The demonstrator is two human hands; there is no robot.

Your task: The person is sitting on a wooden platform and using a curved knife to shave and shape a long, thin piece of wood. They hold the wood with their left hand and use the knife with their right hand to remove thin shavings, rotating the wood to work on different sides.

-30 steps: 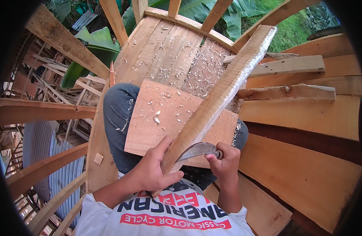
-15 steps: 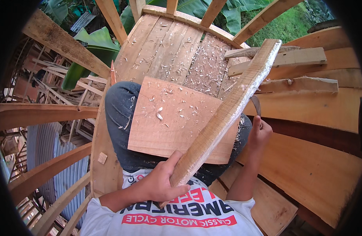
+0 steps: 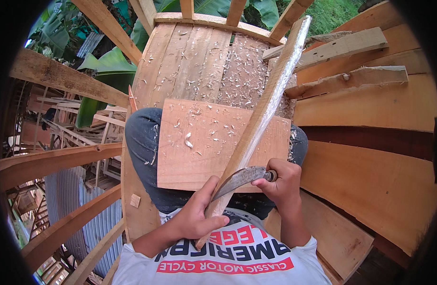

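A long wooden strip with a pale, freshly shaved right side slants from my lap up to the far right. My left hand grips its near end, close to my shirt. In my right hand is the short handle of a curved knife. Its broad blade lies across the strip just above my left hand, its tip near the left fingers. Under the strip, a flat reddish board rests over my thighs, with curled wood shavings scattered on it.
Shavings cover the plank floor beyond my knees. Several offcuts lie at the far right, beside wide curved planks. Upright wooden ribs stand along the left and far edges. A small wood block sits left of my lap.
My right hand has brought the knife from beyond the strip's right side down onto its near part. The strip's far end has swung left and my view has shifted a little.
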